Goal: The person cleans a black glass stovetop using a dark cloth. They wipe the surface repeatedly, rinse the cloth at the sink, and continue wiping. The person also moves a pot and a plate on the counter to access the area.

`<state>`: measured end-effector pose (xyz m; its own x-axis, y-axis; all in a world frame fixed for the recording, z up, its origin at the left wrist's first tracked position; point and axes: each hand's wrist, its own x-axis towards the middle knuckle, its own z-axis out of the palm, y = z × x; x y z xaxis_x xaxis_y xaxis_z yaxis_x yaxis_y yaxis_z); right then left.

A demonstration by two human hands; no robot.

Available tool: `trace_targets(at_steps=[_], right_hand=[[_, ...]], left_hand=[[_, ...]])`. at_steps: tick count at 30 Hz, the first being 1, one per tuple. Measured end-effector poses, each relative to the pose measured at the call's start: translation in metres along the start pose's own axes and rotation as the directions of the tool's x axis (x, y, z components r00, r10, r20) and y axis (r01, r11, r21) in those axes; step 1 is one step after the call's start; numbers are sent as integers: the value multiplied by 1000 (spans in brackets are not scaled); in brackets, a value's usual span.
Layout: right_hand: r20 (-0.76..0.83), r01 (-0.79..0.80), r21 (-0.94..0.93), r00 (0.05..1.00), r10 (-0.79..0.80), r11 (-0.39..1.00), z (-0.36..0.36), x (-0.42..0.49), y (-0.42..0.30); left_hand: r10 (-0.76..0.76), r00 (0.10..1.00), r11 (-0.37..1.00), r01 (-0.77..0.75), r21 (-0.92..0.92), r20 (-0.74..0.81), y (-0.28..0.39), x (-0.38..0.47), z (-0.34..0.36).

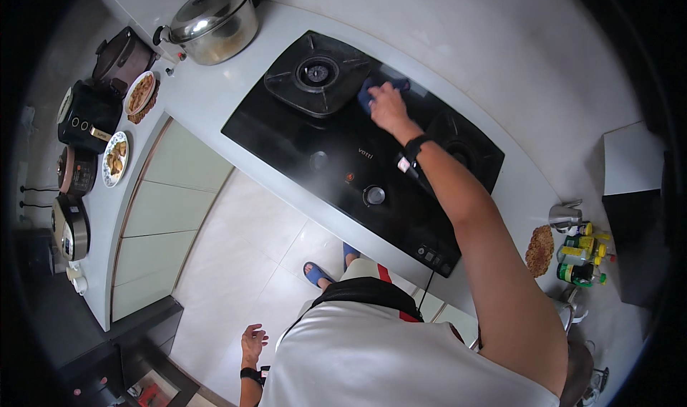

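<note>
My right hand reaches over the black glass gas hob and presses on a dark blue cloth. The cloth lies against the glass, just right of the pan support around the far-left burner. The second burner is partly hidden behind my right forearm. My left hand hangs low beside my body above the tiled floor, its fingers loosely curled and apart, with nothing in it. Both wrists wear black bands.
A lidded steel pot stands beyond the hob's left corner. Along the left counter are two plates of food, a black air fryer and several cookers. Bottles, a steel jug and a woven mat occupy the right counter.
</note>
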<state>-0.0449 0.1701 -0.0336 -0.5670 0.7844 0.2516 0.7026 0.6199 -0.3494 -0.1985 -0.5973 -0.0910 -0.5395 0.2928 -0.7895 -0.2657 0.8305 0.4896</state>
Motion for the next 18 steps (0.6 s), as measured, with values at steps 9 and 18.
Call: trace_targets(at_steps=[9, 18], right_hand=[[349, 244, 194, 888, -299, 950, -33, -96, -48], [82, 3, -350, 996, 27, 937, -2, 74, 68]], left_hand=[[-5, 1000, 999, 6, -38, 8, -5, 15, 6], [-99, 992, 992, 92, -91, -83, -33, -33, 11]])
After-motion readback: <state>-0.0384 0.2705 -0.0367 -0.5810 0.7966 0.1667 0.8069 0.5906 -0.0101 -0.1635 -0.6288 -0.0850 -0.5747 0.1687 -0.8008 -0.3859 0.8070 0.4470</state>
